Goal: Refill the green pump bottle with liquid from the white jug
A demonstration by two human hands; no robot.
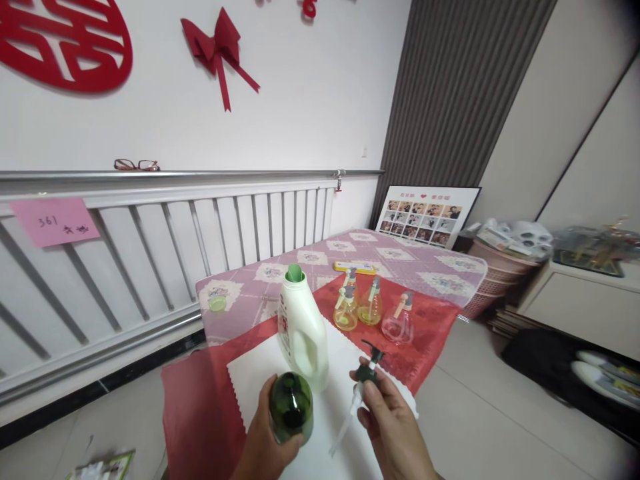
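Observation:
My left hand is wrapped round a dark green bottle, its top tipped toward me. In my right hand is a pump dispenser top, black-headed, with its white tube hanging down to the left over the white mat. Just beyond the green bottle stands a large white detergent jug with a handle; its mouth is uncapped and shows a green spout. Several small clear spray bottles, yellow and pink, stand on the red cloth to the right.
A yellow case lies behind the spray bottles on the flowered tablecloth. On the table's left side sits a pale green cap. A white radiator borders the table at left. Pink baskets stand beyond its right end.

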